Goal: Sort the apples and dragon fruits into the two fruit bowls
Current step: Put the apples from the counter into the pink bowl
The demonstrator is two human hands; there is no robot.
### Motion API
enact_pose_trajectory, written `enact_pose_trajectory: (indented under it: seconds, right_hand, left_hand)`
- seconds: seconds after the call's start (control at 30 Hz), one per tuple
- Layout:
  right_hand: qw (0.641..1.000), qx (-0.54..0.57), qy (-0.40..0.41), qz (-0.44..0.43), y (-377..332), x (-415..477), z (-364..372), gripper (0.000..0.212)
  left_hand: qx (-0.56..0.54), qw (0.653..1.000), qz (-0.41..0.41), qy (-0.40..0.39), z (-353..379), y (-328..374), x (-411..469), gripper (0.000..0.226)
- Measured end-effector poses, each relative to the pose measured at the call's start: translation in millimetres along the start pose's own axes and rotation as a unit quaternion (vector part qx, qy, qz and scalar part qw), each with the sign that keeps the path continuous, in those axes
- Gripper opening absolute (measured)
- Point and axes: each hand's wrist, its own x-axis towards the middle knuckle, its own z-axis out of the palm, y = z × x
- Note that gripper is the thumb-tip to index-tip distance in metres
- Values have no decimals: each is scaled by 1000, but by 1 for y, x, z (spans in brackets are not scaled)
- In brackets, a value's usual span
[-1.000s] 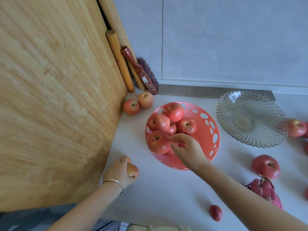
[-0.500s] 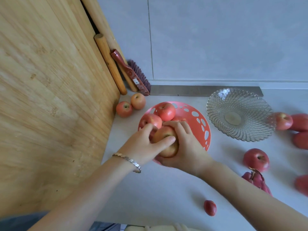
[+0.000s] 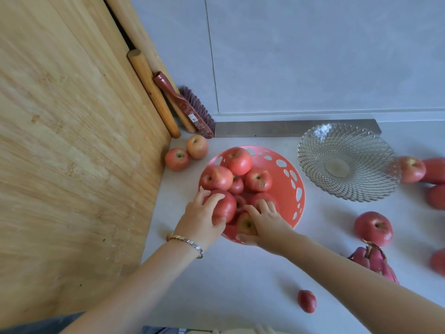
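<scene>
A red perforated bowl (image 3: 299, 189) holds several apples. My left hand (image 3: 199, 221) grips a red apple (image 3: 226, 208) at the bowl's near left side. Beside it, my right hand (image 3: 268, 224) holds a yellowish apple (image 3: 245, 224) at the bowl's near rim, thumb under it and fingers over it. An empty glass bowl (image 3: 313, 150) stands to the right. Loose apples lie at the back left (image 3: 177, 159) (image 3: 197, 147), by the glass bowl (image 3: 410, 169) and at the right (image 3: 373, 229). A dragon fruit (image 3: 372, 260) lies near my right forearm, with more (image 3: 436, 170) at the right edge.
A big wooden board (image 3: 72, 141) leans along the left side, with a rolling pin (image 3: 154, 92) and a red brush (image 3: 190, 109) propped in the corner. A small dark red fruit (image 3: 307, 301) lies on the near counter.
My left hand lifted the yellowish apple off the counter and brought it to the bowl, where my right hand took it. My left hand now grips a red apple.
</scene>
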Motion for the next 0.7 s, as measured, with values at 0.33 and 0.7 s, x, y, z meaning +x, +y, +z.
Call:
enact_pose_trajectory:
  seconds: [0.33, 0.7]
  right_hand:
    - [990, 99, 83, -49, -15, 40, -79, 36]
    - [994, -85, 8, -61, -83, 221, -117, 59]
  left_hand:
    - [-126, 980, -99, 115, -43, -27, 68, 32]
    - [60, 977, -205, -4, -51, -96, 182, 76]
